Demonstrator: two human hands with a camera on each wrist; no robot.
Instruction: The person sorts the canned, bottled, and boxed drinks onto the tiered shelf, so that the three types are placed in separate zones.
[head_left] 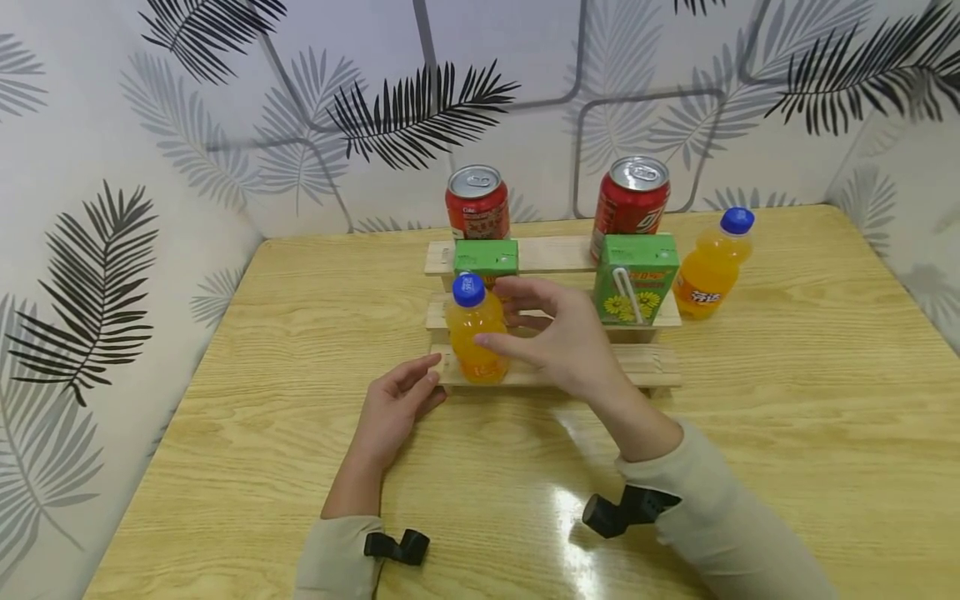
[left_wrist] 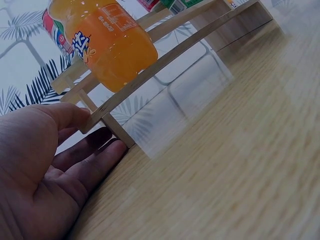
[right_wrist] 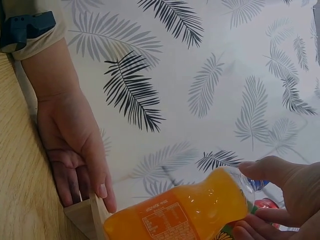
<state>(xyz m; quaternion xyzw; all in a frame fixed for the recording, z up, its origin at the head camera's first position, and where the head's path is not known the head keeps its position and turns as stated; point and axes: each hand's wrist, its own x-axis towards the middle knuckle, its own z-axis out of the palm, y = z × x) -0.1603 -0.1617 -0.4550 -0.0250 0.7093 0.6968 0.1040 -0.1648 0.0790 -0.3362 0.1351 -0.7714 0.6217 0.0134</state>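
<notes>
A bottle of orange drink (head_left: pixel 480 346) with a blue cap stands on the lowest step at the left end of a wooden tiered rack (head_left: pixel 555 377). My right hand (head_left: pixel 566 342) holds this bottle around its upper part, thumb on the near side and fingers behind; in the right wrist view the thumb (right_wrist: pixel 260 167) lies by the bottle's shoulder. At the rack's left end, my left hand (head_left: pixel 397 408) grips the lowest step. Seen from the left wrist, the thumb lies at the step's end and the fingers (left_wrist: pixel 107 155) rest below, against the rack's leg.
Two red cola cans (head_left: pixel 477 204) stand on the top step. Two green drink cartons sit on the middle step; the right carton (head_left: pixel 637 283) has a straw on its front. Right of the rack, another orange drink bottle (head_left: pixel 708 271) stands on the wooden table (head_left: pixel 300 333). Leaf-patterned wall behind.
</notes>
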